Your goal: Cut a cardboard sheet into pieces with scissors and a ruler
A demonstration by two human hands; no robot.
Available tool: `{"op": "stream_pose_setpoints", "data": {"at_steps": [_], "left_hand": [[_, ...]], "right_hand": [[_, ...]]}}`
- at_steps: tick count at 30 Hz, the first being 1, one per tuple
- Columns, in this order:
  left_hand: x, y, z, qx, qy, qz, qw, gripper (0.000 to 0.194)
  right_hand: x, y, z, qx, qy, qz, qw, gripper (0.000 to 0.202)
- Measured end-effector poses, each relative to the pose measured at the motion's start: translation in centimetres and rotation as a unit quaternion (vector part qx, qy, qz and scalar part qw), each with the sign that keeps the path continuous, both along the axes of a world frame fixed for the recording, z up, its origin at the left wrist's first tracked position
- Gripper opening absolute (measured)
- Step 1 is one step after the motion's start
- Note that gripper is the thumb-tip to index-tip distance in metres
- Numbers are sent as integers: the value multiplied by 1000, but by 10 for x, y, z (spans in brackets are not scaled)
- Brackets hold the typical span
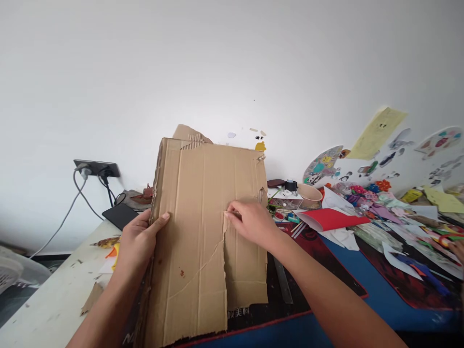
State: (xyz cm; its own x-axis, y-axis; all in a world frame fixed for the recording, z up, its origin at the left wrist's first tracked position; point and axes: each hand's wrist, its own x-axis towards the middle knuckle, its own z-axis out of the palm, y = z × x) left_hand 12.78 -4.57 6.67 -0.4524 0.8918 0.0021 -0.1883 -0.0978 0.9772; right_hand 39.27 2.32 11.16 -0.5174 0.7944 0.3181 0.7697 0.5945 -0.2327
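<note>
A large brown piece of corrugated cardboard [192,208] stands upright before me, several layers thick along its left edge. My left hand [141,237] grips that left edge, thumb on the front face and fingers behind. At the top of a long vertical slit, my right hand [248,220] pinches the cardboard between thumb and fingers. Right of the slit, the lower strip sits further back than the left part. A diagonal crease and a small reddish stain mark the front. The fingers behind the sheet are hidden.
A metal ruler [283,282] lies on the dark mat [304,290] at right. Red paper [333,220], a round tub [310,195] and craft scraps crowd the right side. A power strip [97,168] hangs on the wall at left. Part of another person's hand [458,249] shows far right.
</note>
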Motion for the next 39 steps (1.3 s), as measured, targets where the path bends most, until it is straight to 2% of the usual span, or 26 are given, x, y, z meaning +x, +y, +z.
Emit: {"op": "stream_pose_setpoints", "data": {"at_steps": [4, 8, 10, 11, 13, 17, 19, 22, 25, 27, 29, 31, 33, 34, 36, 39], "left_hand": [[-7, -8, 15, -9, 42, 15, 999, 46], [-21, -16, 28, -13, 71, 47, 996, 46], [-29, -18, 32, -11, 56, 72, 996, 48], [-33, -18, 33, -6, 44, 76, 996, 48], [-35, -18, 34, 3, 16, 59, 998, 49], [-27, -16, 29, 8, -28, 5, 1000, 54], [-20, -15, 23, 17, -39, 15, 999, 55], [-14, -13, 12, 13, -59, 32, 998, 57], [-11, -9, 2, -3, -82, 43, 996, 52], [-10, -6, -1, -2, -90, 82, 993, 43], [-10, -3, -2, 3, -90, 113, 990, 36], [-11, -3, -1, 7, -81, 97, 992, 36], [-13, -4, 0, 16, -72, 55, 996, 42], [-14, -5, 1, 21, -73, 43, 996, 44], [-18, -7, 0, 24, -84, 56, 995, 46], [-23, -9, 0, 8, -107, 91, 990, 44]], "right_hand": [[7, -9, 15, -51, 27, 32, 998, 13], [25, -10, 27, -119, 80, 39, 989, 12], [38, -6, 27, -186, 140, 40, 972, 19], [43, -4, 25, -238, 188, 44, 952, 25], [51, -2, 17, -310, 268, 52, 911, 37], [45, -5, -10, -283, 394, 76, 871, 47], [37, -9, -27, -282, 460, 62, 840, 49], [28, -12, -50, -307, 503, 19, 808, 55], [21, -18, -65, -312, 547, 5, 776, 58], [13, -25, -71, -327, 543, 16, 773, 59], [6, -34, -74, -359, 491, 67, 791, 55], [3, -39, -77, -366, 456, 103, 805, 50], [7, -39, -80, -334, 485, 62, 805, 49], [11, -37, -83, -328, 510, 24, 795, 50], [22, -33, -90, -342, 554, -36, 758, 55], [39, -33, -99, -394, 592, -72, 700, 58]]}}
